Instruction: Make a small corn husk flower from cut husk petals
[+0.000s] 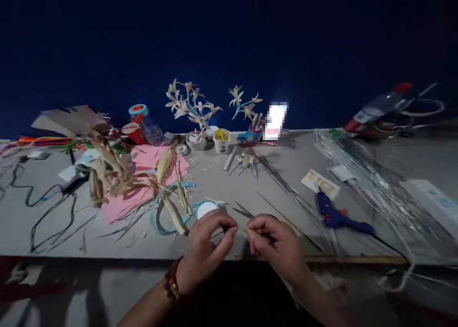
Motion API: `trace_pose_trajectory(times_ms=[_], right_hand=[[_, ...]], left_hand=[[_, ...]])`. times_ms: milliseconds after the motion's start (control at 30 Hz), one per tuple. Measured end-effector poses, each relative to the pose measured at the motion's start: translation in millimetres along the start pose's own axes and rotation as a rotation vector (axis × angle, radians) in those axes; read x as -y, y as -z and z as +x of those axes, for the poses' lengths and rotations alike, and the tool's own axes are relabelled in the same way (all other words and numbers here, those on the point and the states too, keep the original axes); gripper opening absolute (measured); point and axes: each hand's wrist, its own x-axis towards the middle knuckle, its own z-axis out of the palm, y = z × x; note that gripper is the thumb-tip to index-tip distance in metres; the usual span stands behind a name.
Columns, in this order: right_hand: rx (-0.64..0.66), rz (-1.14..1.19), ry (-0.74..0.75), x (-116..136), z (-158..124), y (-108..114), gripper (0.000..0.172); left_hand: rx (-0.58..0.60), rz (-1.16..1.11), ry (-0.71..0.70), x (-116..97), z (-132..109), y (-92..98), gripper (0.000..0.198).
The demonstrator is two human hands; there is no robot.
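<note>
My left hand (209, 243) and my right hand (275, 246) meet at the table's front edge, fingertips almost touching. Each pinches thumb against forefinger; a tiny pale bit shows at the right fingertips, too small to name. Whatever is in the left pinch is hidden. Just beyond my hands lie scissors (243, 210), their handles covered by my right hand. A round white object (206, 209) sits behind my left hand, beside a loop of light blue ribbon (156, 217). To the right of the scissors lies a thin brown stick (286, 217). Small husk flowers with blue stems (246, 162) rest farther back.
Dried corn husks (119, 177) cover pink paper (118, 205) on the left. Husk-flower branches (193, 103) stand in a white cup (196, 142) at the back. A blue glue gun (338, 217), thin wires (286, 184) and clear plastic wrapping (379, 184) lie to the right.
</note>
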Motion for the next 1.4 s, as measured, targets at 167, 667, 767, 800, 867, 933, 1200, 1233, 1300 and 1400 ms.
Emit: trace_pose_trajectory(times_ms=[167, 667, 767, 800, 867, 933, 1200, 1233, 1300, 1400], right_hand=[[-0.010, 0.083, -0.046, -3.2, 0.0, -1.3, 0.011], [0.005, -0.054, 0.178, 3.4, 12.4, 7.8, 0.010], [0.017, -0.023, 0.152, 4.1, 14.2, 2.5, 0.008], [0.012, -0.013, 0.150, 3.7, 14.7, 0.9, 0.008], [0.007, 0.001, 0.142, 2.4, 15.3, -1.8, 0.007], [0.007, 0.011, 0.132, 1.2, 15.5, -3.6, 0.008], [0.015, 0.039, 0.069, -2.9, 15.6, -7.1, 0.012], [0.009, 0.041, 0.066, -3.9, 15.6, -7.8, 0.013], [-0.006, 0.045, 0.058, -5.9, 15.6, -9.3, 0.014], [-0.020, 0.048, 0.039, -7.5, 15.5, -11.2, 0.014]], left_hand=[[-0.010, -0.036, 0.052, 4.6, -1.7, 1.3, 0.013], [-0.006, -0.057, 0.093, 4.7, -0.8, -6.3, 0.009], [-0.008, -0.060, 0.091, 4.4, -0.9, -6.9, 0.008], [-0.010, -0.060, 0.088, 4.5, -0.9, -7.1, 0.008], [-0.012, -0.064, 0.076, 4.8, -1.1, -7.4, 0.008], [-0.014, -0.069, 0.065, 5.1, -1.4, -7.7, 0.008], [-0.043, -0.054, -0.009, 6.8, -1.9, -8.8, 0.011], [-0.046, -0.043, -0.024, 7.2, -1.9, -9.0, 0.013], [-0.056, -0.014, -0.056, 8.1, -2.3, -9.2, 0.015], [-0.064, 0.025, -0.097, 9.3, -3.3, -9.0, 0.016]])
